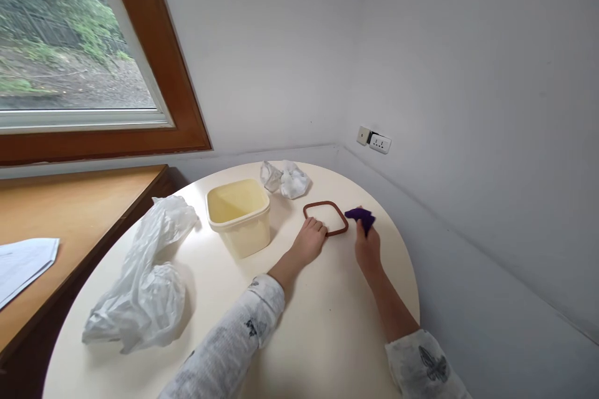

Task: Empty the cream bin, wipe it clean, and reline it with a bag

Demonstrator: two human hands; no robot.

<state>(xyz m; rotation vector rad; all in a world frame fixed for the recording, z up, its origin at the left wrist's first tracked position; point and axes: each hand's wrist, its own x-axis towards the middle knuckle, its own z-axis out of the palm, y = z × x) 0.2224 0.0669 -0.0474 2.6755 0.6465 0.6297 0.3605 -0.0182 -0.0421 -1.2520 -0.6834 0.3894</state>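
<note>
My left hand (pixel 311 240) is closed on the near left side of a brown square ring with rounded corners (pixel 337 232), which lies on the cream round table. In my right hand (pixel 367 247), just right of the ring, is a dark purple cloth (pixel 361 218), bunched up between the fingers. Left of my left hand stands a pale yellow square bin (pixel 243 230), upright with its top open; its bottom inside is out of sight.
A crumpled white plastic bag (pixel 150 287) lies on the table's left side. A smaller knotted white bag (pixel 292 181) sits behind the bin. The round table (pixel 327 336) adjoins a wooden desk (pixel 88 199) holding papers (pixel 25 262). Walls with a socket (pixel 380 143) rise behind.
</note>
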